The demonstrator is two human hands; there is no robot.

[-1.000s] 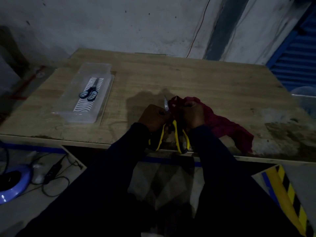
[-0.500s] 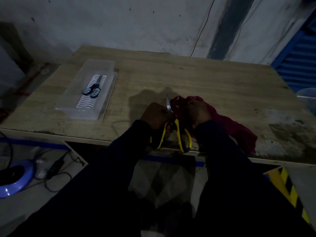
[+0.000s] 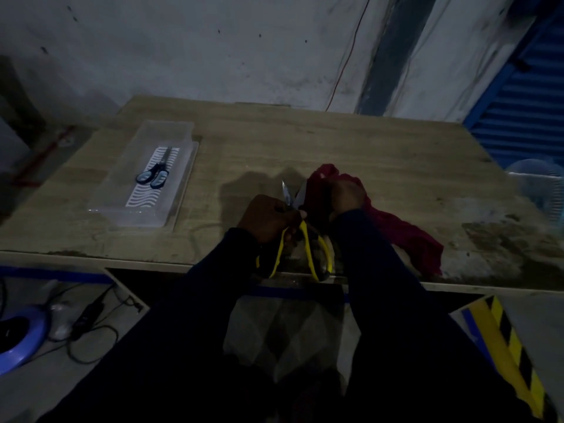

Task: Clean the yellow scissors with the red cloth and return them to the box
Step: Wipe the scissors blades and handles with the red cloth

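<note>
Dim light falls on a worn wooden table (image 3: 335,148) set against a stained wall (image 3: 213,50). At its near edge we hold the yellow scissors (image 3: 306,245) just above the tabletop, handles toward us and blades parted, pointing up and away. Our left grip (image 3: 268,216) is closed round the handle on that side, near the pivot. Our right grip (image 3: 346,198) is closed on a bunch of the red cloth (image 3: 406,236) and presses it against the right-hand blade; how the fingers lie under the fabric we cannot tell. From there the cloth trails off to the right across the table, ending near the front edge.

Well apart, at the left side of the table, stands the clear plastic box (image 3: 122,193). Inside it a pair of blue-handled scissors (image 3: 154,177) lies closed on a white wave-patterned liner.

Farther out, a blue shutter (image 3: 525,102) fills the right background. Below the table, a blue round object (image 3: 27,340) and a black cable (image 3: 88,315) lie on the floor at the left, and yellow-and-black hazard stripes (image 3: 512,346) show at the lower right.
</note>
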